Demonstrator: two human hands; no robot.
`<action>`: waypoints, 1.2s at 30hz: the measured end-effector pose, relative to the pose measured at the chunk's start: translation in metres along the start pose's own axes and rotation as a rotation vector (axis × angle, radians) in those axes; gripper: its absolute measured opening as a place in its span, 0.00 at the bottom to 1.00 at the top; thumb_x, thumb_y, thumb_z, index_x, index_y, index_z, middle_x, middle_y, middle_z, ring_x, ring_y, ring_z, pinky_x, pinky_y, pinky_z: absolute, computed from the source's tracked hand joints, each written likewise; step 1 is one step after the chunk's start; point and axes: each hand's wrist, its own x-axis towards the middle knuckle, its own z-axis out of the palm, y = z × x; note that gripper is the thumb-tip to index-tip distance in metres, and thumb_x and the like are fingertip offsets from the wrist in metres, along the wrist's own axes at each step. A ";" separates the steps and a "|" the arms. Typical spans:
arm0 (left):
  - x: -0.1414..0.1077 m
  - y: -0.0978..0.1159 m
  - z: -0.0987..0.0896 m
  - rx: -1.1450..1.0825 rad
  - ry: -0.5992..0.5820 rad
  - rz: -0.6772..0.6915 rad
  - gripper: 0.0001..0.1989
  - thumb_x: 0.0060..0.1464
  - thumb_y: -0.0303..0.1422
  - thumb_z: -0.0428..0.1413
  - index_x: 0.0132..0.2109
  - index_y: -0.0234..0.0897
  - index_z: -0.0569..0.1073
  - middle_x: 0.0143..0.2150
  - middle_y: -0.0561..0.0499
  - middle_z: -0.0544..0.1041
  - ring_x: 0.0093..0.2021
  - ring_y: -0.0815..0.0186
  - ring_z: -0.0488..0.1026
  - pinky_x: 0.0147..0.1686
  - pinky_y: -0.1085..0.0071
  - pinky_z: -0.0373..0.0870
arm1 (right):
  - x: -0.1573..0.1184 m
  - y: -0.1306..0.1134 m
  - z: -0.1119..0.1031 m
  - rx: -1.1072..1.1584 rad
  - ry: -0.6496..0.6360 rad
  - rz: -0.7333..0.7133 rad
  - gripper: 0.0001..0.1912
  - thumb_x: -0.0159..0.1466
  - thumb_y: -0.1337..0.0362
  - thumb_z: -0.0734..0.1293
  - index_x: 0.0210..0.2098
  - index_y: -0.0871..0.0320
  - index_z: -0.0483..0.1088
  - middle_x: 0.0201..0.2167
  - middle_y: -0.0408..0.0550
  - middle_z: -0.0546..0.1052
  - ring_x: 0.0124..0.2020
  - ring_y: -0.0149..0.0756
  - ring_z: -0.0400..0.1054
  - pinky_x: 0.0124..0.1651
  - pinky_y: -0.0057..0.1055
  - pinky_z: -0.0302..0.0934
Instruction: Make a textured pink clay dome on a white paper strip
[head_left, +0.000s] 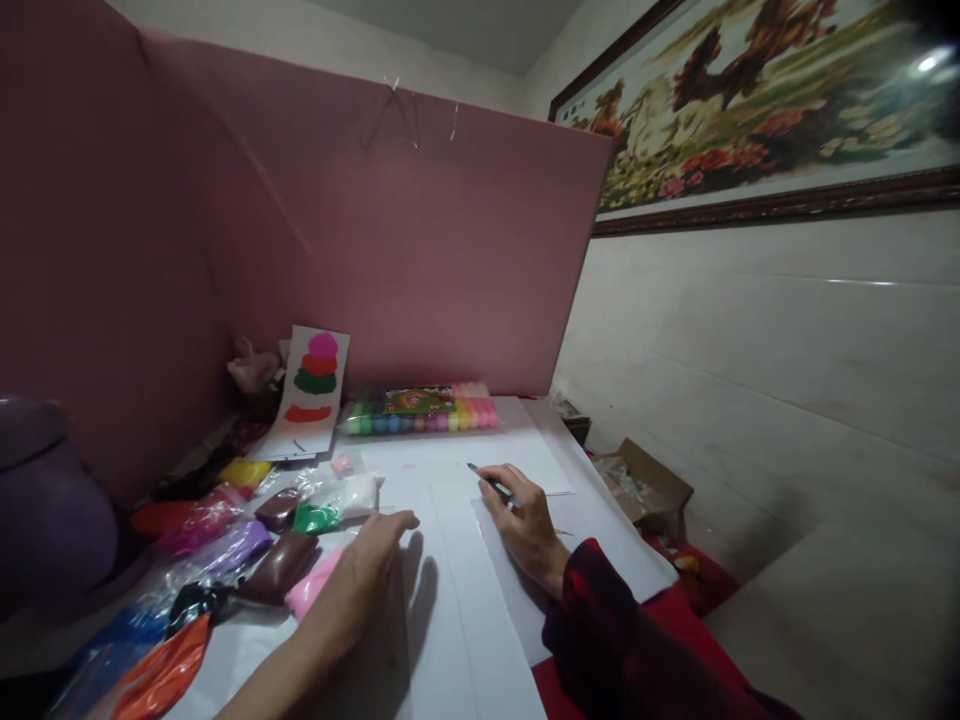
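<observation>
In my right hand (527,525) is a dark pen (501,488), its tip pointing up and left over the white paper (450,590). The fingers are closed round the pen, and that hand rests near the sheet's right part. My left hand (373,560) is at the left side of the paper, with one finger stretched out to the right. Its other fingers are largely hidden, and I see nothing held in it. A faint line runs down the sheet between the hands. Beside my left wrist lie a pink clay packet (313,585) and a brown clay packet (277,568).
Several more colourful clay packets (161,670) crowd the left. Behind the paper lies a clear pack of coloured clay sticks (420,412). A card with painted blobs (319,400) leans near a pink partition (390,250). An open cardboard box (645,485) stands right; a purple container (52,510) is far left.
</observation>
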 end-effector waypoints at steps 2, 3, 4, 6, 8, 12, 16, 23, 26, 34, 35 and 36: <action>0.003 -0.003 -0.001 -0.150 0.038 -0.014 0.14 0.56 0.29 0.45 0.47 0.37 0.69 0.41 0.44 0.75 0.38 0.62 0.73 0.38 0.66 0.67 | 0.000 -0.003 0.000 0.008 -0.005 0.003 0.07 0.65 0.67 0.62 0.38 0.58 0.71 0.34 0.49 0.75 0.36 0.36 0.70 0.39 0.31 0.63; 0.004 -0.001 -0.003 -0.214 0.034 -0.058 0.13 0.57 0.31 0.46 0.47 0.37 0.69 0.39 0.45 0.75 0.38 0.62 0.73 0.37 0.67 0.67 | 0.000 -0.005 0.000 0.011 -0.010 0.005 0.07 0.65 0.67 0.62 0.38 0.58 0.71 0.34 0.49 0.74 0.36 0.36 0.69 0.39 0.31 0.63; 0.006 0.003 -0.006 -0.287 0.013 -0.106 0.12 0.57 0.33 0.47 0.46 0.38 0.69 0.40 0.46 0.76 0.37 0.62 0.73 0.36 0.68 0.67 | -0.001 -0.007 0.000 0.016 -0.016 0.007 0.07 0.65 0.66 0.62 0.39 0.58 0.71 0.34 0.49 0.74 0.36 0.36 0.69 0.39 0.31 0.63; 0.009 0.015 -0.012 -0.473 -0.012 -0.235 0.12 0.59 0.37 0.48 0.48 0.39 0.68 0.47 0.44 0.75 0.37 0.64 0.74 0.31 0.70 0.66 | -0.002 -0.011 0.000 0.028 -0.028 0.010 0.07 0.65 0.66 0.62 0.39 0.58 0.71 0.33 0.49 0.74 0.34 0.35 0.69 0.38 0.31 0.63; 0.011 0.027 -0.017 -0.650 0.008 -0.356 0.14 0.57 0.40 0.52 0.47 0.39 0.67 0.47 0.44 0.75 0.32 0.67 0.73 0.26 0.74 0.63 | -0.004 -0.016 0.000 0.044 -0.046 0.003 0.07 0.65 0.66 0.62 0.38 0.58 0.71 0.33 0.49 0.74 0.33 0.35 0.69 0.37 0.31 0.63; 0.012 0.036 -0.018 -0.930 0.093 -0.499 0.18 0.51 0.40 0.59 0.46 0.37 0.67 0.40 0.45 0.77 0.28 0.71 0.70 0.23 0.77 0.59 | -0.007 -0.024 0.000 0.075 -0.081 -0.035 0.06 0.65 0.66 0.62 0.39 0.58 0.71 0.32 0.48 0.75 0.33 0.35 0.68 0.36 0.31 0.63; 0.014 0.032 -0.017 -1.085 0.128 -0.544 0.19 0.45 0.38 0.64 0.42 0.35 0.69 0.41 0.42 0.78 0.33 0.66 0.75 0.25 0.76 0.63 | -0.009 -0.028 -0.002 0.107 -0.106 -0.090 0.06 0.64 0.68 0.62 0.39 0.58 0.70 0.31 0.47 0.74 0.30 0.33 0.67 0.33 0.30 0.62; 0.014 0.034 -0.020 -1.028 0.005 -0.564 0.16 0.46 0.41 0.64 0.38 0.33 0.77 0.43 0.41 0.79 0.42 0.59 0.76 0.35 0.71 0.70 | -0.018 -0.042 -0.006 0.150 -0.064 -0.156 0.06 0.61 0.71 0.63 0.38 0.56 0.68 0.29 0.44 0.73 0.28 0.32 0.68 0.32 0.29 0.62; 0.012 0.034 -0.016 -0.942 -0.012 -0.492 0.18 0.45 0.41 0.64 0.41 0.35 0.78 0.38 0.43 0.80 0.37 0.61 0.77 0.29 0.72 0.69 | -0.024 -0.051 -0.009 0.179 -0.063 -0.219 0.10 0.61 0.71 0.63 0.41 0.54 0.68 0.32 0.46 0.75 0.32 0.35 0.70 0.35 0.32 0.64; 0.012 0.030 -0.008 -0.865 0.015 -0.390 0.14 0.40 0.35 0.65 0.37 0.36 0.80 0.35 0.45 0.81 0.29 0.64 0.75 0.25 0.72 0.69 | -0.028 -0.059 -0.010 0.283 -0.173 -0.358 0.17 0.58 0.75 0.63 0.45 0.53 0.67 0.33 0.48 0.76 0.33 0.37 0.70 0.35 0.33 0.64; 0.011 0.030 -0.009 -0.833 0.014 -0.380 0.13 0.41 0.34 0.64 0.37 0.36 0.80 0.35 0.46 0.81 0.28 0.65 0.74 0.25 0.72 0.69 | -0.027 -0.059 -0.010 0.278 -0.177 -0.360 0.17 0.58 0.75 0.63 0.45 0.53 0.67 0.33 0.48 0.76 0.32 0.36 0.70 0.35 0.32 0.63; 0.011 0.030 -0.009 -0.796 0.012 -0.362 0.12 0.41 0.33 0.63 0.37 0.36 0.80 0.34 0.46 0.81 0.28 0.66 0.74 0.26 0.72 0.69 | -0.027 -0.059 -0.010 0.270 -0.184 -0.362 0.16 0.58 0.75 0.63 0.45 0.54 0.67 0.32 0.48 0.76 0.32 0.36 0.70 0.34 0.32 0.63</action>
